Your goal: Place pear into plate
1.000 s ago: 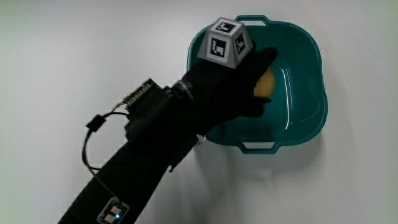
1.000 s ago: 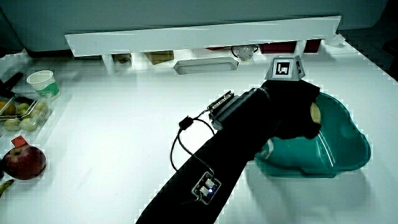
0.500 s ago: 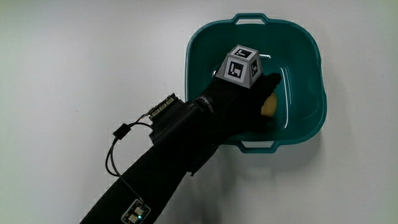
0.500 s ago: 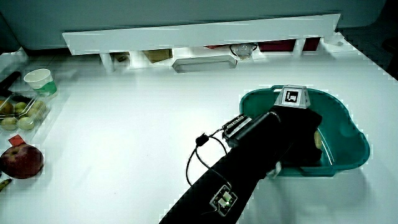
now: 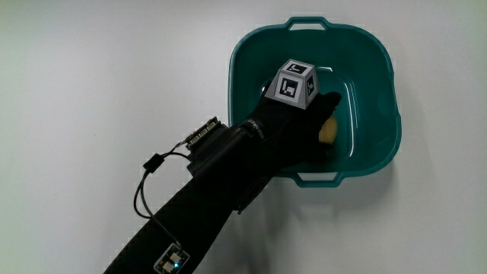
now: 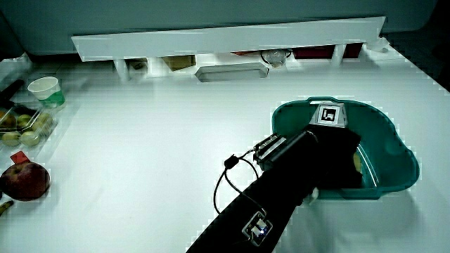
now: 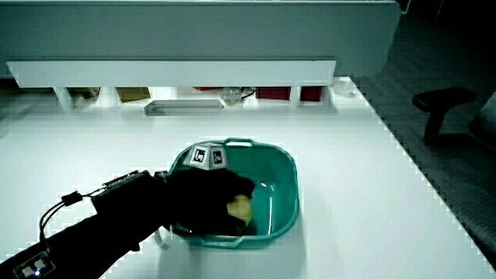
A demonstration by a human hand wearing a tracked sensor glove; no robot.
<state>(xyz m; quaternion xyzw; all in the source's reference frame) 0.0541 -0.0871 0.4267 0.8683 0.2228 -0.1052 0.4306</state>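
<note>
The hand (image 5: 297,125) is seen lowered into the teal plate (image 5: 388,91), a deep dish with two handles, with the forearm crossing the rim nearest the person. The pear (image 5: 329,131) is found inside the plate, at the hand's fingertip end, so that it lies farther from the forearm than the palm does and toward the middle of the plate's floor. Only a small yellow part of it is shown in the main view, the rest being covered by the glove. In a side view the pear (image 7: 239,207) is seen tucked under the curled fingers (image 7: 232,190), low in the plate and near its floor. The fingers are judged to be closed around the pear, with the patterned cube (image 5: 293,82) riding on the back of the hand above it. Whether the pear already rests on the plate's floor cannot be told, since the contact is hidden by the hand. Its long axis cannot be made out either. The coming move is judged to turn on this relation: the pear sits beneath and just ahead of the fingers, so release would be made by spreading them, after which the hand could be lifted upward clear of the rim.
</note>
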